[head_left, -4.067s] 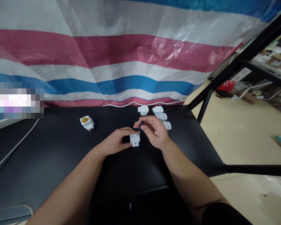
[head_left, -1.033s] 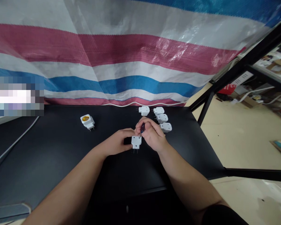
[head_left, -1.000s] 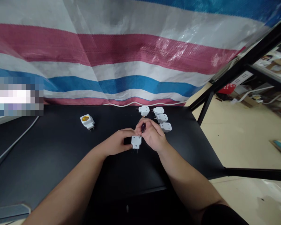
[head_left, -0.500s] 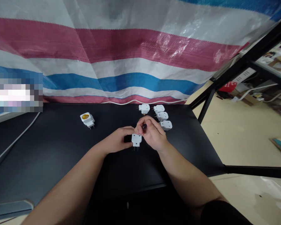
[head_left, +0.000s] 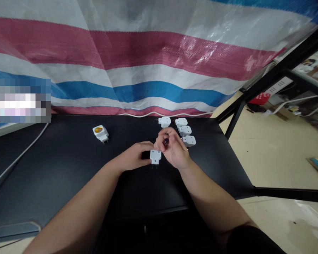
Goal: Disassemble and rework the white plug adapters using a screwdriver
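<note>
My left hand (head_left: pixel 134 155) grips a white two-pin plug (head_left: pixel 155 156) from its left side, thumb and fingers at its edges. Small screw holes show on the plug's upturned face, and its two metal pins point toward me. Over the plug's upper right corner, my right hand (head_left: pixel 176 150) is closed around a screwdriver (head_left: pixel 166 141). Only the dark, rounded end of the handle shows; the fingers hide its shaft and tip.
Several similar white plugs (head_left: pixel 188 140) lie at the back right of the black table (head_left: pixel 69 183). To the left sits another white plug (head_left: pixel 101 133) with a round yellow centre. A white cable (head_left: pixel 21 154) runs along the left, and a striped sheet (head_left: pixel 137 49) hangs behind.
My right hand has turned slightly around the screwdriver, its fingers opening a little from the handle. The left hand keeps hold of the plug. The whole view has shifted slightly.
</note>
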Demonstrator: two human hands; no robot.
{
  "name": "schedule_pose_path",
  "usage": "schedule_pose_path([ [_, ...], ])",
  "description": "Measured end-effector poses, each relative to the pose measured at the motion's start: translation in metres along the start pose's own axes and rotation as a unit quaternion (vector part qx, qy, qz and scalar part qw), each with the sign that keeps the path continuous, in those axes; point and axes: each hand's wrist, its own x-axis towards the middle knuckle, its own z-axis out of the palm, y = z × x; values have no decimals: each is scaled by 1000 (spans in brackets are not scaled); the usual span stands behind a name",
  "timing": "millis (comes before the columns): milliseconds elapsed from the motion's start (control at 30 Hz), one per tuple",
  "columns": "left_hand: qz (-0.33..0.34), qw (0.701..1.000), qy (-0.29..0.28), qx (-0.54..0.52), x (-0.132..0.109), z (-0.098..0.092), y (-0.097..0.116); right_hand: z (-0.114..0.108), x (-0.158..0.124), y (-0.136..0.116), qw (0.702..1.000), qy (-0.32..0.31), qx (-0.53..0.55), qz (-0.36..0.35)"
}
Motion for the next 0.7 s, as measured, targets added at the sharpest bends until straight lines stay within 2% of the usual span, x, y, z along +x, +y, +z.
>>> schedule_pose_path([
  [100,1,1000,2,-3,0,0,0,-1,0,2,999,-5,-4,-32],
  [233,8,1000,5,-1,0,0,1,0,1,1,1000,23,-21,-2],
  [333,6,1000,4,-1,0,0,0,1,1,-1,1000,18,-11,14],
  [533,6,1000,4,-5,0,0,0,-1,1,3,999,3,2,-33],
  [700,2,1000,6,-2,1,0,2,-1,2,1,999,24,-19,10],
])
